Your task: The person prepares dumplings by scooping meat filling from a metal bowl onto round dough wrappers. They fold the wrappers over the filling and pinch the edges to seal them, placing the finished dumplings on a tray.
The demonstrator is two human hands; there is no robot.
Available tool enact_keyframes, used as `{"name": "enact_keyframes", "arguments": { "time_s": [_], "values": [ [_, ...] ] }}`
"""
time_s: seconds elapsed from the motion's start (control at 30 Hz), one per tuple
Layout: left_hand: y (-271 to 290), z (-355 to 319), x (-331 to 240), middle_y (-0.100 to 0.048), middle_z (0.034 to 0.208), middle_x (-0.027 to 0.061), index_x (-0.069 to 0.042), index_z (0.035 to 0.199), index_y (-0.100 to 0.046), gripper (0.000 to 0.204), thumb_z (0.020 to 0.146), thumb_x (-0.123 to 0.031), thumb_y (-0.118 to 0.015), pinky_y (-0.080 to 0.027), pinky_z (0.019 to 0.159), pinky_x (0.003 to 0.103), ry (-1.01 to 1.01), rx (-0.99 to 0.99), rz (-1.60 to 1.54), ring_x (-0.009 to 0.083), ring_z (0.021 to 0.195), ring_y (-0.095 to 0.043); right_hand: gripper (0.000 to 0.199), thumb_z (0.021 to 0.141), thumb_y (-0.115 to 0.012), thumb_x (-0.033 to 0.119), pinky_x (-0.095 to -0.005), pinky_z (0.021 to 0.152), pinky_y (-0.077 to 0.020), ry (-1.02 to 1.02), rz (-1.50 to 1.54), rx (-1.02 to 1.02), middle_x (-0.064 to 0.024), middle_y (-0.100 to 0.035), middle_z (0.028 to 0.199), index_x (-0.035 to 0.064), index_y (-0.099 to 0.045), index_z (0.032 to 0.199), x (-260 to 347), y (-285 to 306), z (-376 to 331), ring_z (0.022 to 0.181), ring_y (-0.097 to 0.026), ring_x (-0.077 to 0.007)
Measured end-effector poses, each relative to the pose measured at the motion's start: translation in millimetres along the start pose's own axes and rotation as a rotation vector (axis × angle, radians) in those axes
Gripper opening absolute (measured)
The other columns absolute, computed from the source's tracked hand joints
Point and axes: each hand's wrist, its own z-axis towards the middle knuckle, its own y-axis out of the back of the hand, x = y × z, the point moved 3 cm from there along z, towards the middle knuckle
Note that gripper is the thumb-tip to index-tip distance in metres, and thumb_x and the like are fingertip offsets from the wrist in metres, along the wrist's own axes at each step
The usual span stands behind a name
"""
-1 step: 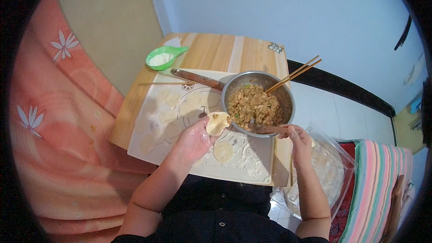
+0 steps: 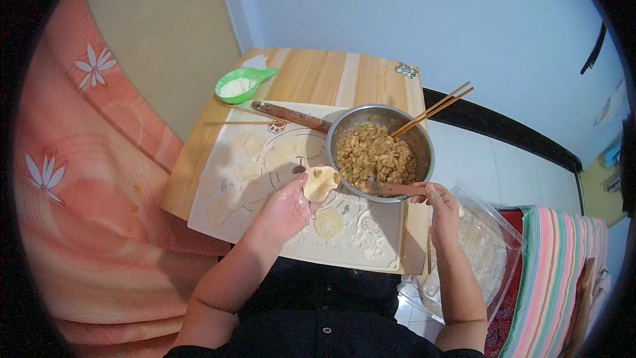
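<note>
My left hand (image 2: 285,211) holds a round dough wrapper (image 2: 320,182) with a small dab of filling on it, just above a white pastry mat (image 2: 222,222). My right hand (image 2: 440,202) grips the handle of a wooden spoon (image 2: 392,189) whose tip lies in the minced filling (image 2: 374,152) inside a steel bowl (image 2: 344,122). A pair of chopsticks (image 2: 434,107) leans on the bowl's far rim. Several flat wrappers lie on the mat, one (image 2: 329,223) right under my left hand.
A rolling pin (image 2: 288,116) lies at the mat's far edge beside a green scoop of flour (image 2: 238,84) on the small wooden table (image 2: 318,76). A clear plastic tray (image 2: 493,242) sits at my right, by a striped cloth (image 2: 556,278). Pink floral fabric (image 2: 79,159) lies left.
</note>
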Motion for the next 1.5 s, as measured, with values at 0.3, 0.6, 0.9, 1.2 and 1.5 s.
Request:
{"name": "enact_keyframes", "arguments": {
  "time_s": [0.3,0.6,0.9,1.2,1.5],
  "values": [
    [12.1,-18.1,21.8,-0.049,0.126,0.0153,0.001,0.125,-0.040,0.036,0.098,-0.021,-0.033,-0.037,0.103,0.041,0.083,0.015,-0.087,0.0278,0.118,-0.046,0.027,0.089,-0.047,0.023,-0.0220,0.059,-0.0321,-0.366,0.255,-0.065,-0.0008,-0.063,0.073,0.0028,-0.062,0.097,-16.8,8.4,5.1,0.068,-0.052,-0.0082],
    [1.5,-12.0,42.6,-0.045,0.130,0.0176,-0.001,0.122,-0.039,0.033,0.095,-0.019,-0.037,-0.032,0.106,0.046,0.130,0.101,-0.095,0.0311,0.121,-0.044,0.029,0.089,-0.046,0.024,-0.0222,0.061,-0.0323,-0.269,0.425,-0.060,-0.0002,-0.061,0.077,0.0029,-0.059,0.103,6.8,16.0,0.8,0.070,-0.051,-0.0080],
    [1.7,-11.8,50.6,-0.049,0.124,0.0165,0.001,0.121,-0.039,0.036,0.098,-0.026,-0.032,-0.037,0.103,0.043,0.175,0.115,-0.070,0.0273,0.115,-0.049,0.029,0.092,-0.045,0.024,-0.0217,0.059,-0.0338,-0.145,0.393,-0.067,0.0006,-0.057,0.075,0.0014,-0.058,0.104,42.5,14.4,-13.1,0.068,-0.049,-0.0076],
    [6.9,-19.8,43.3,-0.044,0.130,0.0177,0.001,0.126,-0.035,0.037,0.097,-0.023,-0.033,-0.035,0.105,0.045,0.104,0.065,-0.064,0.0301,0.120,-0.045,0.029,0.095,-0.047,0.021,-0.0295,0.084,-0.0428,0.280,-0.190,-0.142,-0.0079,-0.063,0.091,-0.0030,-0.059,0.106,18.5,10.5,-5.5,0.089,-0.057,-0.0139],
    [-0.8,-22.6,38.8,-0.048,0.126,0.0179,0.003,0.122,-0.038,0.036,0.098,-0.022,-0.032,-0.037,0.103,0.044,0.125,0.057,-0.097,0.0288,0.118,-0.047,0.018,0.089,-0.053,0.018,-0.0350,0.073,-0.0414,0.562,-0.826,-0.013,-0.0061,-0.063,0.077,0.0064,-0.065,0.096,32.9,-20.2,-8.0,0.077,-0.055,-0.0249]
  ]
}}
